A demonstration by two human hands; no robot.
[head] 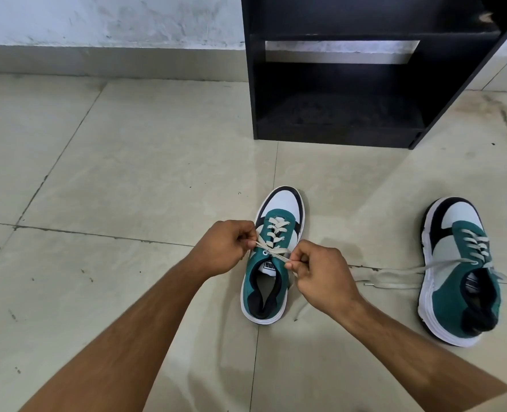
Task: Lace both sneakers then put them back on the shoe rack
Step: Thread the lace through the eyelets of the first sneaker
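A green, white and black sneaker stands on the tiled floor in front of me, toe pointing away. Its grey lace criss-crosses the eyelets and crosses over the tongue. My left hand pinches one lace end at the shoe's left side. My right hand pinches the other end at its right side. A second matching sneaker stands to the right, its lace threaded through the eyelets with loose ends trailing left on the floor.
A black shoe rack with bare shelves stands on the floor beyond the sneakers, against a white wall. Beige floor tiles spread to the left and around the shoes.
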